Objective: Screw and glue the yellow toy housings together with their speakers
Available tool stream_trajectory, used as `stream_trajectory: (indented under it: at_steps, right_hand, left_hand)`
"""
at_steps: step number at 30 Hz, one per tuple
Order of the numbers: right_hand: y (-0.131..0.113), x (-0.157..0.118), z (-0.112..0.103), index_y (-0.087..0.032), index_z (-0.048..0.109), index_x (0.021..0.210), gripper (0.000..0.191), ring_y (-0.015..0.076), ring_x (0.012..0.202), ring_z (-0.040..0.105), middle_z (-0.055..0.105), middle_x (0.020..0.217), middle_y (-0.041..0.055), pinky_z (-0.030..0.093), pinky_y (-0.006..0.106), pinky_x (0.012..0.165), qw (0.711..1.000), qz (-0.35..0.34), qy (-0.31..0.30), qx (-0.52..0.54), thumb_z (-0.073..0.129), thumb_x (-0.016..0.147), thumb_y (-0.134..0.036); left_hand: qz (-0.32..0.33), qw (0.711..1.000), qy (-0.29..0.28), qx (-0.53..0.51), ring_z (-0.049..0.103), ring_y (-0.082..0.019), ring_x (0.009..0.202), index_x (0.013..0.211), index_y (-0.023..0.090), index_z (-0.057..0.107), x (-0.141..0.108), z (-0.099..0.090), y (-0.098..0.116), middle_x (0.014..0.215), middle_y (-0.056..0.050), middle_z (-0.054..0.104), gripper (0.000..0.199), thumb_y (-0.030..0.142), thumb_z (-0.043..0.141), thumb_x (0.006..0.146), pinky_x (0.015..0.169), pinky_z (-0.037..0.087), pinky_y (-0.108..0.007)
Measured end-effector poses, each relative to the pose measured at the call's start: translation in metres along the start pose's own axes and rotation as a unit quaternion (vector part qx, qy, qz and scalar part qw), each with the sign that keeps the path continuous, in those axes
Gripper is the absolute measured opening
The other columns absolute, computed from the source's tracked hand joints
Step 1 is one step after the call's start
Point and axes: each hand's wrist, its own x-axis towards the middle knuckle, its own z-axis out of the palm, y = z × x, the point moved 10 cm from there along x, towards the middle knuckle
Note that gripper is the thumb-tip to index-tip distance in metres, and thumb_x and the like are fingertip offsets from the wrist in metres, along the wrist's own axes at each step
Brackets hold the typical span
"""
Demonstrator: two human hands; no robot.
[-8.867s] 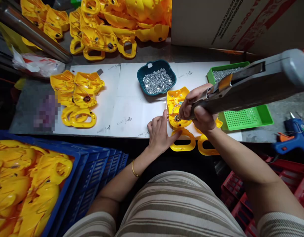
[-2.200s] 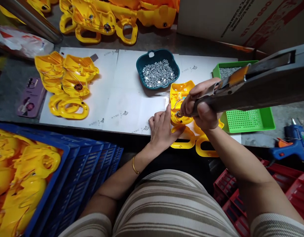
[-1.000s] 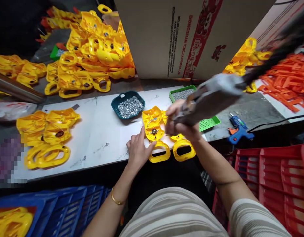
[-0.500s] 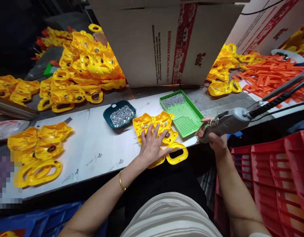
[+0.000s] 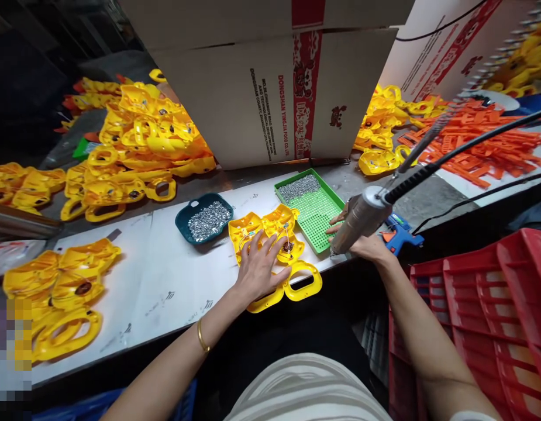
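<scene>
My left hand (image 5: 262, 266) lies with fingers spread over a pair of yellow plastic toy shells (image 5: 281, 219). The shells are open side up, with thin wires and a dark round part inside, and their loop handles (image 5: 307, 282) point toward me. My right hand (image 5: 367, 247) is around a grey electric screwdriver (image 5: 362, 216), whose body hides the palm. Its tip points down beside the near corner of a green perforated tray (image 5: 318, 216), and my fingertips show past its left side, by the tray. Small silver screws (image 5: 300, 188) fill the tray's far end.
A dark teal dish (image 5: 181, 219) of small metal parts stands left of the shells. More yellow shells (image 5: 72, 280) lie at left. A cardboard box (image 5: 261, 117) stands behind. Orange pieces (image 5: 481, 137), a blue glue gun (image 5: 402, 232) and a red crate (image 5: 476, 304) are at right.
The screwdriver has swung more upright, its tip now lower and further left, and my right hand has shifted left toward the tray. My left hand stays on the shells. The view has tilted slightly.
</scene>
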Motion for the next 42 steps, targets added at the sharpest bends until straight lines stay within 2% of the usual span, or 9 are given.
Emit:
stream_trajectory:
  at_steps: [3, 6, 12, 18, 26, 33, 35, 38, 42]
  right_hand:
    - [0.002, -0.01, 0.004, -0.019, 0.072, 0.079, 0.019, 0.0226, 0.088, 0.064, 0.068, 0.091, 0.0075, 0.055, 0.036, 0.079, 0.997, -0.034, -0.008, -0.07, 0.069, 0.079, -0.038]
    - [0.01, -0.023, 0.001, -0.021, 0.074, 0.081, 0.016, 0.022, 0.089, 0.063, 0.068, 0.092, 0.0074, 0.054, 0.036, 0.08, 0.991, -0.053, 0.041, -0.116, 0.069, 0.08, -0.036]
    - [0.02, -0.04, 0.001, -0.022, 0.075, 0.084, 0.016, 0.0232, 0.091, 0.065, 0.068, 0.093, 0.0098, 0.054, 0.038, 0.08, 0.985, -0.044, 0.107, -0.129, 0.063, 0.085, -0.032]
    - [0.032, -0.059, -0.014, -0.023, 0.072, 0.073, 0.016, 0.0232, 0.073, 0.066, 0.068, 0.072, 0.007, 0.055, 0.039, 0.07, 0.97, -0.019, 0.171, -0.17, 0.062, 0.081, -0.033]
    - [0.037, -0.068, -0.023, -0.022, 0.066, 0.065, 0.018, 0.0215, 0.06, 0.064, 0.066, 0.058, 0.003, 0.054, 0.036, 0.065, 0.967, 0.01, 0.164, -0.196, 0.062, 0.079, -0.033]
    - [0.022, -0.077, -0.031, -0.021, 0.064, 0.071, 0.016, 0.0268, 0.077, 0.065, 0.067, 0.069, 0.0065, 0.052, 0.047, 0.085, 0.966, 0.03, 0.144, -0.213, 0.059, 0.08, -0.033]
    - [0.006, -0.085, -0.035, -0.021, 0.066, 0.084, 0.016, 0.0302, 0.094, 0.064, 0.069, 0.084, 0.0094, 0.045, 0.053, 0.098, 0.965, 0.022, 0.164, -0.204, 0.059, 0.081, -0.035]
    - [-0.02, -0.092, -0.032, -0.021, 0.059, 0.118, 0.041, 0.0329, 0.118, 0.056, 0.064, 0.116, 0.0135, 0.039, 0.056, 0.107, 0.973, 0.002, 0.189, -0.135, 0.062, 0.081, -0.04]
    - [-0.032, -0.085, -0.015, -0.023, 0.047, 0.13, 0.054, 0.0292, 0.117, 0.059, 0.062, 0.124, 0.0139, 0.046, 0.05, 0.104, 0.975, 0.029, 0.215, -0.043, 0.065, 0.082, -0.04]
  left_hand:
    - [0.003, 1.0, -0.004, -0.005, 0.023, -0.039, 0.143, 0.145, 0.026, 0.042, 0.0, 0.0, 0.0, 0.146, -0.008, 0.051, 0.066, 0.049, 0.058, 0.085, 0.108, 0.025, -0.058]
    - [0.007, 1.0, -0.002, -0.01, 0.021, -0.04, 0.144, 0.146, 0.026, 0.039, 0.0, 0.0, 0.002, 0.145, -0.007, 0.052, 0.067, 0.049, 0.057, 0.086, 0.109, 0.023, -0.059]
    - [0.001, 1.0, -0.023, -0.015, 0.021, -0.041, 0.143, 0.146, 0.023, 0.041, 0.0, 0.001, 0.004, 0.145, -0.007, 0.052, 0.066, 0.046, 0.057, 0.086, 0.109, 0.022, -0.06]
    - [0.006, 1.0, -0.02, -0.015, 0.021, -0.041, 0.143, 0.146, 0.023, 0.042, -0.003, 0.002, 0.004, 0.146, -0.007, 0.051, 0.065, 0.047, 0.056, 0.087, 0.11, 0.022, -0.058]
    - [-0.01, 1.0, -0.004, -0.013, 0.027, -0.04, 0.14, 0.144, 0.021, 0.043, 0.014, -0.002, 0.006, 0.144, -0.011, 0.051, 0.063, 0.041, 0.056, 0.086, 0.111, 0.021, -0.058]
    - [0.02, 1.0, -0.011, -0.017, 0.025, -0.04, 0.14, 0.148, 0.021, 0.038, 0.03, 0.003, 0.002, 0.142, -0.013, 0.051, 0.066, 0.045, 0.054, 0.088, 0.112, 0.018, -0.06]
    - [0.037, 0.999, -0.026, -0.022, 0.024, -0.04, 0.141, 0.148, 0.022, 0.037, 0.027, 0.004, 0.002, 0.142, -0.012, 0.051, 0.066, 0.045, 0.054, 0.088, 0.112, 0.019, -0.059]
    - [0.076, 0.995, -0.048, -0.041, 0.025, -0.039, 0.141, 0.148, 0.023, 0.039, 0.017, 0.003, 0.006, 0.142, -0.012, 0.051, 0.065, 0.042, 0.055, 0.087, 0.113, 0.02, -0.059]
    - [0.123, 0.989, -0.056, -0.055, 0.027, -0.038, 0.142, 0.145, 0.026, 0.043, 0.007, -0.003, 0.011, 0.143, -0.009, 0.051, 0.063, 0.039, 0.057, 0.085, 0.116, 0.012, -0.06]
